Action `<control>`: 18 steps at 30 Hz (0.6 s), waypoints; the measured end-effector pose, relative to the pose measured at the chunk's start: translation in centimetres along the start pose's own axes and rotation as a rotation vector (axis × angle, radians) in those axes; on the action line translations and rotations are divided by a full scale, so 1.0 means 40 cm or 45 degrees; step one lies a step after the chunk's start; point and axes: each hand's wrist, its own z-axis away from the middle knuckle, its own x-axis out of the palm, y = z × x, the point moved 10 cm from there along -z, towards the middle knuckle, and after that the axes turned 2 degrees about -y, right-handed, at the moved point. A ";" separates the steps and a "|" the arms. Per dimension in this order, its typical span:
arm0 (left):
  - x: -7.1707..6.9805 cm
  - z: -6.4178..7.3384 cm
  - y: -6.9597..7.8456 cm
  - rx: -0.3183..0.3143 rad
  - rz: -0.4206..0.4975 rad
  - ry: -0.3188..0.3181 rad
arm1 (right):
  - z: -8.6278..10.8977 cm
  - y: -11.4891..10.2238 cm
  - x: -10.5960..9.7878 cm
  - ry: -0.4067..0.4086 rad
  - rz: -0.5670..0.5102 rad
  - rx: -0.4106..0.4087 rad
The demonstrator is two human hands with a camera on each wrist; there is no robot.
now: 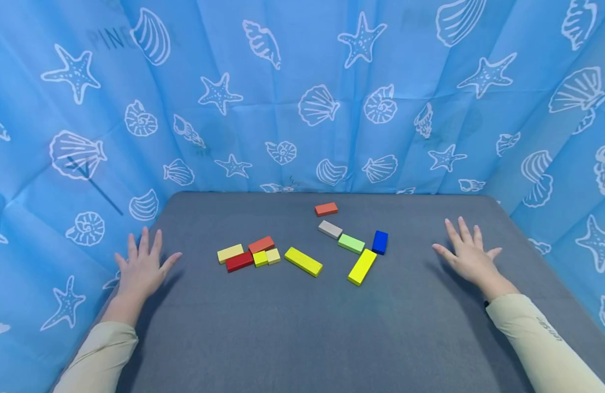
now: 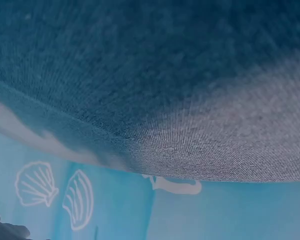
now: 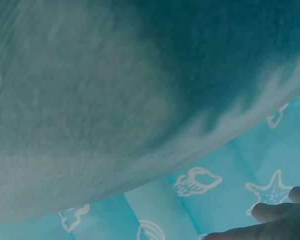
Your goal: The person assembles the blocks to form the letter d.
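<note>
My left hand [image 1: 142, 271] is spread with straight fingers over the left side of the table, holding nothing. On the right side my right hand [image 1: 469, 257] is likewise spread and holds nothing. Between them lie several coloured blocks. Nearest the left hand is a cluster: a pale yellow block [image 1: 230, 253], a dark red block [image 1: 239, 262], an orange-red block [image 1: 261, 244] and two small yellowish cubes [image 1: 266, 257]. A long yellow block [image 1: 303, 262] lies mid-table. Toward the right hand are a blue block [image 1: 380, 242], another yellow block [image 1: 362, 267] and a light green block [image 1: 351, 243].
A grey block [image 1: 330, 229] touches the green one's far end, and a second orange-red block [image 1: 326, 209] lies near the back edge. The grey cloth-covered table [image 1: 302, 338] has rounded far corners. A blue curtain [image 1: 292, 71] with white shells and starfish surrounds its back and sides.
</note>
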 end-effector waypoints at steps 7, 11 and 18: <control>0.004 0.007 0.028 0.073 0.009 -0.014 | 0.008 -0.044 0.018 -0.006 -0.016 -0.022; 0.003 0.014 0.059 0.121 0.026 -0.034 | 0.018 -0.089 0.036 -0.008 -0.057 -0.066; 0.002 0.028 0.137 0.240 0.050 -0.066 | 0.043 -0.183 0.064 -0.010 -0.103 -0.139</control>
